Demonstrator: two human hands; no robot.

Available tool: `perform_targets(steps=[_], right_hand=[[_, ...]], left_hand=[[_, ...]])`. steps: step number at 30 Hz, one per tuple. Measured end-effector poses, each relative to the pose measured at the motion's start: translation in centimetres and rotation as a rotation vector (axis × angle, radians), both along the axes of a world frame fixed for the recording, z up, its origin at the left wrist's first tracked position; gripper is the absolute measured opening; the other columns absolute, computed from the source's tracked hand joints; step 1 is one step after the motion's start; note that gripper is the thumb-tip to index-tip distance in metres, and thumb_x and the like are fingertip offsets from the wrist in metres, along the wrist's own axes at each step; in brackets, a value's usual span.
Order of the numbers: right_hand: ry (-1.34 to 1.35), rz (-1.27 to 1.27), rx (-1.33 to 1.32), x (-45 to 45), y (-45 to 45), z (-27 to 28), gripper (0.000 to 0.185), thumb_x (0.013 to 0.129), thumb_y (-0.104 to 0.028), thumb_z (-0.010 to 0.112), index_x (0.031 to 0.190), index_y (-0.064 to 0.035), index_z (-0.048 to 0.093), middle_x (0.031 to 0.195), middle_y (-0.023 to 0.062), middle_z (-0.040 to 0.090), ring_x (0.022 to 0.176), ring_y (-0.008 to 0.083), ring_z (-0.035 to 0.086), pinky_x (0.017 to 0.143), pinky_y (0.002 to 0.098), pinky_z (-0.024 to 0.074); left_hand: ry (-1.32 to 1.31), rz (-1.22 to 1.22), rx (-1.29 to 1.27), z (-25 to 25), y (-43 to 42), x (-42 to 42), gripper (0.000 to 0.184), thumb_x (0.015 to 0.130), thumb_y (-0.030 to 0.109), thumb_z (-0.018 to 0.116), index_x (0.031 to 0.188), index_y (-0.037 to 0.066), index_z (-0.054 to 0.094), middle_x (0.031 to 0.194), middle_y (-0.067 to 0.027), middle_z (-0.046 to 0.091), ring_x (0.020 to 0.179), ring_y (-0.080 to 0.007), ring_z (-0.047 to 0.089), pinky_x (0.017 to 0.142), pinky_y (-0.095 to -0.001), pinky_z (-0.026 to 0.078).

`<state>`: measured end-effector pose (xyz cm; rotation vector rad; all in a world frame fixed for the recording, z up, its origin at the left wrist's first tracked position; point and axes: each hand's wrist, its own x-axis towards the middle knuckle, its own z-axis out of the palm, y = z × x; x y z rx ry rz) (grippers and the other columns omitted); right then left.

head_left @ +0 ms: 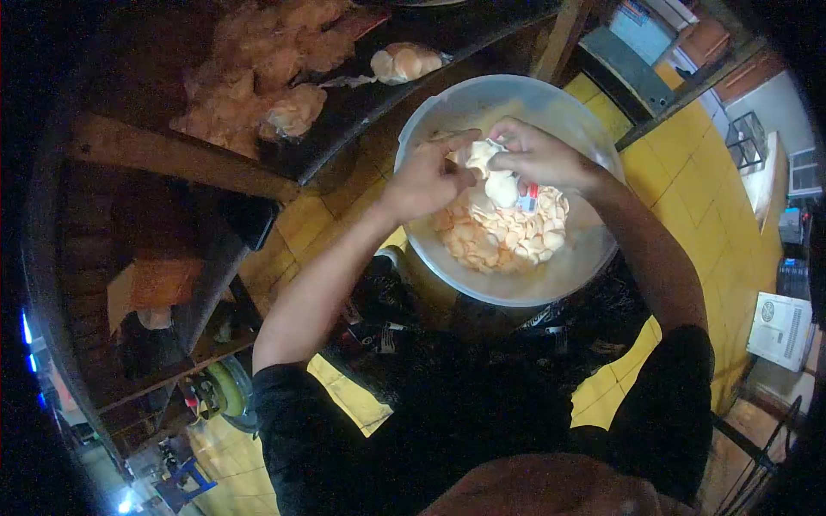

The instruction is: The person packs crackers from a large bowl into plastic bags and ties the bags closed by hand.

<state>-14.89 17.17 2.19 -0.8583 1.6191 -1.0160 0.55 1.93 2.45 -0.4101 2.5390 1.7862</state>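
Yellow tiles [688,202] surround a wide, translucent tub [595,249] set beside a dark counter [361,101] bearing a filled clear bag [409,63]. Over the tub, above a heap of thin, pale rounds [482,245], a small clear packet [502,189] with a red-and-blue label hangs between both hands. The left hand [417,182] has its fingers closed on one side of its top; the right hand [551,161] pinches the opposite side. The packet looks light, its film soft and slippery, its contents likely brittle; the gathered top seems the safest hold, sparing the rounds from squeezing.
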Motion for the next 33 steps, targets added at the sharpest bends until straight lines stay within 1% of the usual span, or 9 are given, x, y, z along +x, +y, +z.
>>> perform_targets(steps=[3, 5, 9, 15, 18, 20, 24, 26, 33], right_hand=[[0.058, -0.003, 0.063, 0.1, -0.2, -0.7, 0.031, 0.092, -0.019, 0.063, 0.114, -0.0056, 0.046, 0.085, 0.0057, 0.063, 0.059, 0.0090, 0.055, 0.047, 0.0237, 0.0437], [0.113, -0.085, 0.041, 0.3, -0.3, -0.9, 0.035, 0.093, -0.023, 0.065, 0.116, -0.0052, 0.045, 0.086, 0.0068, 0.063, 0.059, 0.0091, 0.055, 0.046, 0.0251, 0.0435], [0.143, -0.087, -0.052, 0.4, 0.0, -1.4, 0.046, 0.091, -0.029, 0.068, 0.117, 0.0009, 0.045, 0.078, 0.0110, 0.063, 0.054, 0.0143, 0.059, 0.045, 0.0285, 0.0493], [-0.024, -0.064, -0.180, 0.6, -0.2, -1.1, 0.028, 0.095, -0.017, 0.063, 0.115, -0.0031, 0.050, 0.080, 0.0078, 0.064, 0.065, 0.0115, 0.061, 0.056, 0.0261, 0.0521], [0.075, -0.045, -0.079, 0.7, -0.3, -0.9, 0.026, 0.094, -0.015, 0.062, 0.114, -0.0018, 0.052, 0.077, 0.0077, 0.064, 0.066, 0.0120, 0.062, 0.058, 0.0262, 0.0520], [0.389, -0.043, 0.014, 1.1, -0.2, -0.7, 0.032, 0.089, -0.019, 0.068, 0.111, -0.0018, 0.054, 0.071, 0.0116, 0.065, 0.061, 0.0158, 0.065, 0.053, 0.0315, 0.0528], [0.497, -0.041, -0.178, 1.0, 0.0, -1.9, 0.039, 0.086, -0.021, 0.071, 0.114, 0.0018, 0.056, 0.072, 0.0117, 0.065, 0.061, 0.0165, 0.065, 0.054, 0.0330, 0.0533], [0.226, -0.012, -0.157, 0.7, -0.1, -1.7, 0.041, 0.087, -0.018, 0.069, 0.118, 0.0050, 0.056, 0.079, 0.0127, 0.067, 0.064, 0.0171, 0.066, 0.057, 0.0314, 0.0541], [-0.111, -0.009, -0.047, 0.8, -0.2, -0.3, 0.045, 0.091, -0.018, 0.067, 0.127, 0.0036, 0.052, 0.097, 0.0115, 0.065, 0.082, 0.0187, 0.066, 0.069, 0.0292, 0.0558]], left_hand=[[0.025, -0.051, -0.287, 0.1, 0.1, 0.0, 0.050, 0.085, 0.010, 0.067, 0.132, 0.003, 0.055, 0.120, -0.0154, 0.063, 0.092, -0.0207, 0.067, 0.077, -0.0326, 0.055], [0.265, -0.157, -0.427, -0.5, -0.1, -0.1, 0.050, 0.083, 0.007, 0.068, 0.131, 0.003, 0.056, 0.130, -0.0142, 0.057, 0.095, -0.0210, 0.065, 0.074, -0.0318, 0.055], [0.292, -0.099, -0.288, -0.8, 0.2, -0.2, 0.043, 0.077, 0.002, 0.066, 0.119, 0.000, 0.063, 0.119, -0.0193, 0.063, 0.104, -0.0309, 0.064, 0.085, -0.0383, 0.053], [0.198, 0.094, -0.103, -1.0, 0.1, -0.1, 0.047, 0.071, -0.002, 0.066, 0.118, 0.000, 0.064, 0.116, -0.0187, 0.064, 0.102, -0.0318, 0.065, 0.085, -0.0368, 0.053], [0.217, 0.057, -0.325, -0.9, 0.9, -0.1, 0.049, 0.072, 0.000, 0.068, 0.121, 0.001, 0.063, 0.116, -0.0182, 0.064, 0.100, -0.0287, 0.066, 0.080, -0.0353, 0.054], [0.163, 0.077, -0.170, -0.7, 1.3, -0.1, 0.047, 0.073, 0.002, 0.069, 0.120, 0.001, 0.065, 0.116, -0.0188, 0.066, 0.099, -0.0282, 0.067, 0.080, -0.0347, 0.054], [0.220, 0.143, -0.089, -3.0, 0.1, -0.3, 0.043, 0.074, 0.003, 0.070, 0.117, 0.002, 0.067, 0.106, -0.0178, 0.070, 0.088, -0.0257, 0.069, 0.077, -0.0344, 0.054], [0.037, 0.212, -0.116, -2.0, -0.2, -0.4, 0.038, 0.086, -0.009, 0.056, 0.122, -0.001, 0.063, 0.104, -0.0116, 0.069, 0.078, -0.0161, 0.066, 0.070, -0.0284, 0.055], [0.136, 0.381, 0.271, -1.6, -0.7, -0.7, 0.034, 0.085, -0.010, 0.054, 0.116, -0.003, 0.066, 0.102, -0.0087, 0.070, 0.080, -0.0127, 0.064, 0.067, -0.0267, 0.052]])
